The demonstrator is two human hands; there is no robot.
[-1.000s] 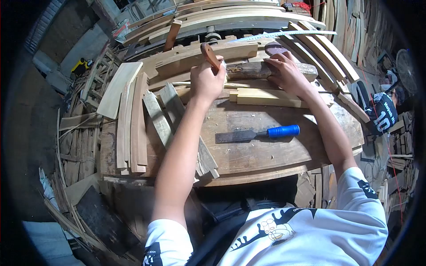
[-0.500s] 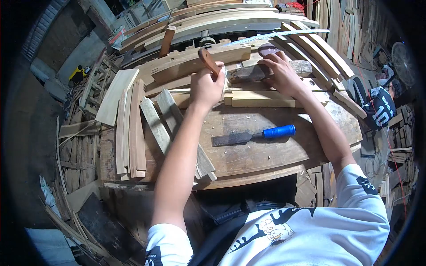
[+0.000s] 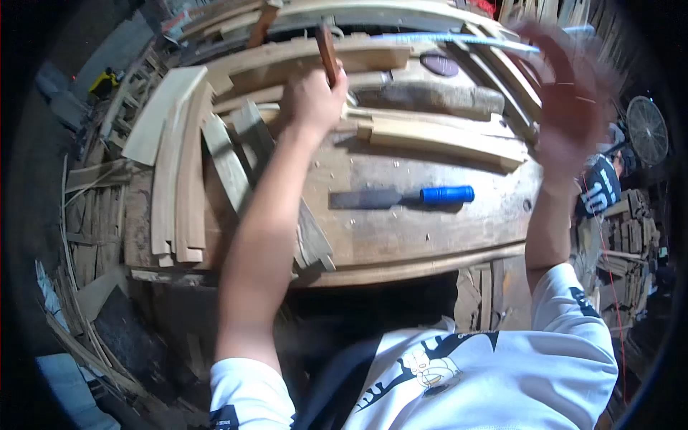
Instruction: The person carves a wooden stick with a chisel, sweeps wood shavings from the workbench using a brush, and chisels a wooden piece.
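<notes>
My left hand [image 3: 312, 104] is closed around a brown wooden handle [image 3: 327, 54] that stands up out of the fist, at the left end of the dark, rough wooden block [image 3: 430, 99]. Raised at the upper right, my right hand [image 3: 570, 100] is smeared by motion, and its fingers cannot be made out clearly. Below the block lies a pale notched piece of wood [image 3: 444, 142]. A chisel with a blue handle [image 3: 446, 194] rests flat on the workbench [image 3: 401, 240], its blade pointing left. Behind the block is a dark oval object [image 3: 439, 64].
Long boards [image 3: 179, 172] and grey strips [image 3: 226, 158] lie on the bench's left side. More planks [image 3: 344, 14] stretch across the back. At the right are a fan [image 3: 647, 130] and a person in a dark numbered shirt [image 3: 599, 188].
My right hand has let go of the rough block and swung up and to the right. My left hand still grips the brown handle. The whole view has shifted a little.
</notes>
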